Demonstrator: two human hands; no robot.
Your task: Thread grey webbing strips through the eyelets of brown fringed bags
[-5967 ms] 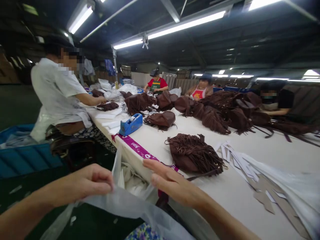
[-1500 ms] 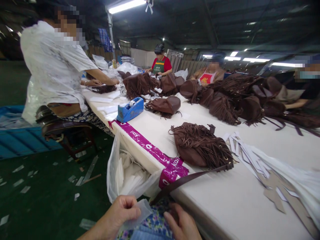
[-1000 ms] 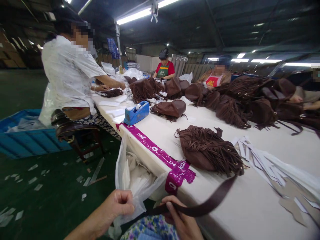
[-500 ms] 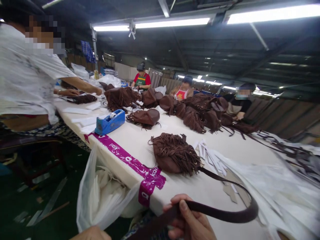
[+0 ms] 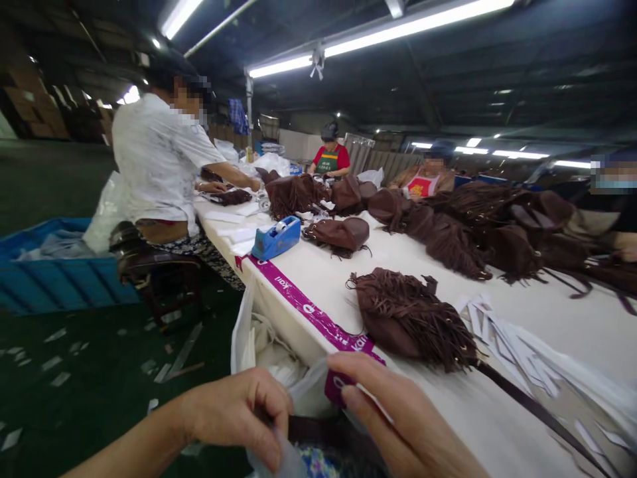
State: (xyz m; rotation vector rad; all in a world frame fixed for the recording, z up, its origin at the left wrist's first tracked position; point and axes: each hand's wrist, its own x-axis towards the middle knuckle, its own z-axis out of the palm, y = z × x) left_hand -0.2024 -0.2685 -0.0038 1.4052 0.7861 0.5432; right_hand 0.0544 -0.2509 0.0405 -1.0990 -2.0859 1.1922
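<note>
My left hand (image 5: 233,411) is low in the middle of the view, thumb and fingers pinched on a pale translucent piece of plastic film (image 5: 283,455). To its right is my right hand (image 5: 403,418), its fingers stretched out and apart near the table corner, with a thin pale edge showing between them. A dark brown strap (image 5: 318,428) passes between and below the hands; its ends are hidden. On the table beyond lies a brown fringed bag (image 5: 408,318), with its strap (image 5: 527,398) running off to the lower right.
A blue tape dispenser (image 5: 276,238) stands by the purple tape (image 5: 298,295) along the white table's edge. More brown bags (image 5: 448,232) are piled farther back. White strips (image 5: 502,338) lie at right. Several co-workers surround the table; a blue bin (image 5: 64,285) stands at left.
The view has swung left. My right hand has let go of the brown strap it held, and my left hand has come up into view, pinching the plastic film.
</note>
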